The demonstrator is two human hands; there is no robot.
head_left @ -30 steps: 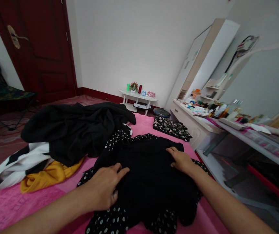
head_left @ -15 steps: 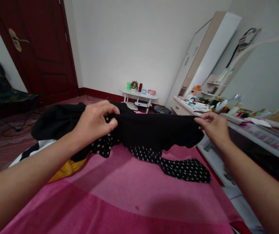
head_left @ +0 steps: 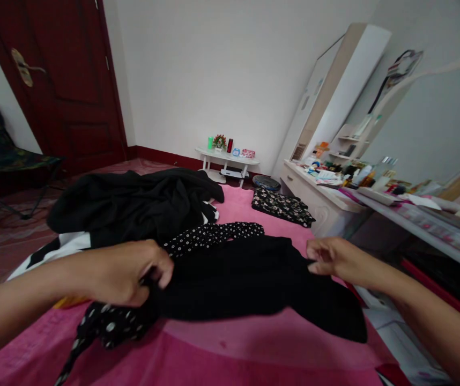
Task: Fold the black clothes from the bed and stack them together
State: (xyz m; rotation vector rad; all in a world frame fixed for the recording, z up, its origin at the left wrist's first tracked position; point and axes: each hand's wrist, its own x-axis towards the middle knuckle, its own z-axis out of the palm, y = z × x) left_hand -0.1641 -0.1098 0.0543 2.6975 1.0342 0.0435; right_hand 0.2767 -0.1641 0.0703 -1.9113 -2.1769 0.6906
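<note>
A black garment with white-dotted parts [head_left: 230, 284] is stretched sideways low over the pink bed cover [head_left: 262, 362]. My left hand [head_left: 133, 273] is closed on its left end, with a dotted piece hanging below the fingers. At the other end, my right hand [head_left: 330, 257] pinches the top edge of the black cloth. One dotted strip lies behind the garment, and a plain black flap droops toward the lower right. Beyond my left hand, a heap of black clothes [head_left: 133, 203] rests on the bed.
A folded floral cloth [head_left: 282, 206] lies at the bed's far right corner. To the right stands a cluttered dressing table [head_left: 314, 187] with a mirror. A small white table [head_left: 225, 158] is by the wall, a camouflage chair [head_left: 5, 145] at the left.
Both hands have come down and nearer to me with the black garment, which now hangs low over the bed. The floral cloth and black heap behind it have come into fuller view.
</note>
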